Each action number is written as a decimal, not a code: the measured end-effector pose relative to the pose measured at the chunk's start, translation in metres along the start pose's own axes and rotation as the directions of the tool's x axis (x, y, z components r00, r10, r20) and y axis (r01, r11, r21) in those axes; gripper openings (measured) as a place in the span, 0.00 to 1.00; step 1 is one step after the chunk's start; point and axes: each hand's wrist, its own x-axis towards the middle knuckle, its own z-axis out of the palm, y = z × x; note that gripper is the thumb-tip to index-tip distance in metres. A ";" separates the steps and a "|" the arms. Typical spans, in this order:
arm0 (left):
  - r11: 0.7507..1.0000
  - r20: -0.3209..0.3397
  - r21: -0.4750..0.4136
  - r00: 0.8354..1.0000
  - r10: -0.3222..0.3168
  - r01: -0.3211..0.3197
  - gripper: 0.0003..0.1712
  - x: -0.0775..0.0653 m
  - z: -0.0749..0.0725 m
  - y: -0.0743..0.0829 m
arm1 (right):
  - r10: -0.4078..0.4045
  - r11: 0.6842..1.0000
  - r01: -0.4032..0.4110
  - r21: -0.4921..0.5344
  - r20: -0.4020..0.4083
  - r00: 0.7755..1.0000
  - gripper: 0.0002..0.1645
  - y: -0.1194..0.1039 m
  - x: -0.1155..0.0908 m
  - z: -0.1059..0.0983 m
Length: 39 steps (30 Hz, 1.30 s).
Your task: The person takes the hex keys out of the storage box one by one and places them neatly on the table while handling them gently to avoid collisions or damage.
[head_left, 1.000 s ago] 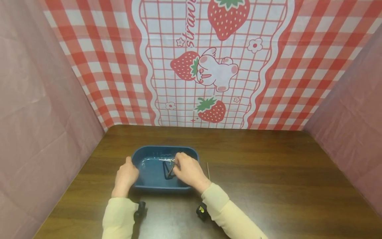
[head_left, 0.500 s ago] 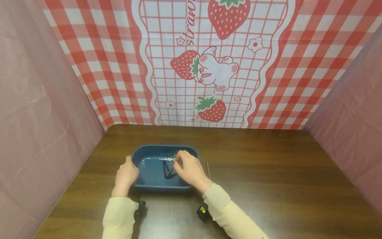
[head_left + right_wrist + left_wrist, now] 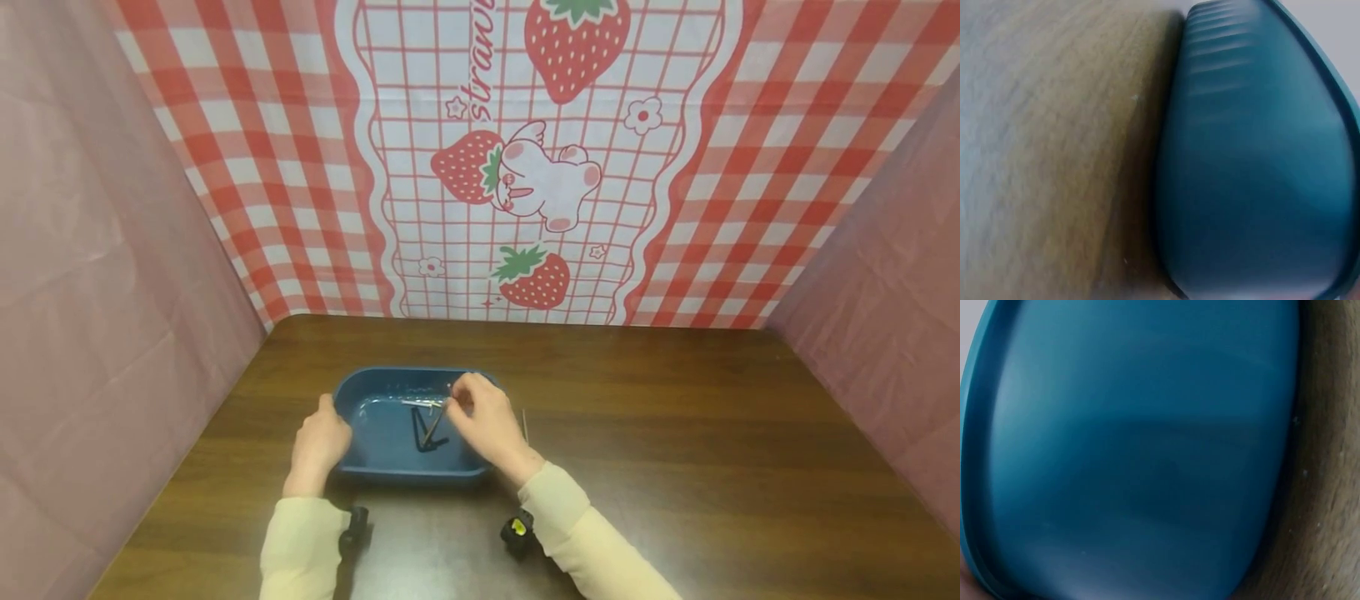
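Carefully, we should guide the slim rod (image 3: pixel 435 423) our right hand (image 3: pixel 483 421) pinches, left hand (image 3: pixel 321 436), grip unclear, steadying the blue tray (image 3: pixel 416 474).

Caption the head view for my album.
Left hand at one end of a blue tray, right hand over thin pieces inside.

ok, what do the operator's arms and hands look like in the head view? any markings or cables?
Left hand and right hand both bare, no gloves. Plain pale-yellow long sleeves down to the wrists. A small, chunky black wrist camera on each side; the right one shows a bright yellow-green patch. No cables visible.
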 end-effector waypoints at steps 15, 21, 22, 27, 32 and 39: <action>1.000 -0.003 -0.001 1.000 0.003 -0.003 0.29 0.002 0.002 0.000 | 0.091 0.988 -0.081 0.134 -0.067 0.994 0.07 0.011 -0.004 -0.027; 1.000 -0.007 -0.004 1.000 0.007 -0.007 0.29 0.003 0.002 -0.001 | 0.155 0.977 -0.143 0.160 -0.060 0.986 0.07 0.017 -0.009 -0.037; 1.000 -0.009 -0.004 1.000 0.007 -0.007 0.29 0.003 0.002 -0.001 | 0.161 0.975 -0.149 0.165 -0.062 0.985 0.06 0.019 -0.009 -0.038; 1.000 0.008 -0.013 1.000 -0.011 0.011 0.32 0.002 0.001 -0.003 | 0.188 0.970 -0.175 0.170 -0.069 0.980 0.04 0.027 -0.013 -0.045; 1.000 0.024 -0.018 1.000 -0.016 0.017 0.33 0.001 0.002 -0.005 | 0.225 0.966 -0.211 0.150 -0.083 0.971 0.03 0.037 -0.017 -0.050; 1.000 0.014 -0.011 1.000 -0.003 0.003 0.33 0.003 0.001 -0.003 | 0.284 0.958 -0.280 0.063 -0.089 0.955 0.05 0.043 -0.020 -0.061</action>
